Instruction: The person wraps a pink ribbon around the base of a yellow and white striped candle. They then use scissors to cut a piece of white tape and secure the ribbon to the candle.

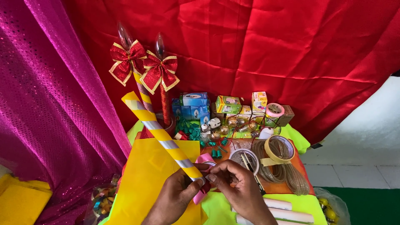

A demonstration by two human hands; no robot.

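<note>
Down at the bottom of the view, two hands are meeting at the low end of a long tube (160, 135) wrapped in yellow and silver stripes. The left hand (177, 196) is curling its fingers around that end, gripping it from below, likely so the tube is staying steady while it is leaning up and to the left. The right hand (237, 185) is pinching at the same end with its fingertips (211, 177), as if pressing the wrap down flat. A pink tape roll (204, 160) is peeking out just behind the fingers, touching or almost touching them; I cannot tell which.

Under the tube, a yellow paper sheet (146, 183) is lying flat on the table, close by for reaching. Two finished candle sticks with red bows (143, 68) are standing upright farther back, with clear bulbs on top. Behind them, small boxes (227, 104) are sitting in a row against the red cloth (271, 46). Little round bulbs (225, 129) and green bits are crowding the middle of the table. A beige tape roll (280, 150) is resting on a coil of clear wire (287, 173), just right of the hands. White tubes (287, 210) are lying near the right wrist, and the shiny pink curtain (46, 108) is hanging on the left.
</note>
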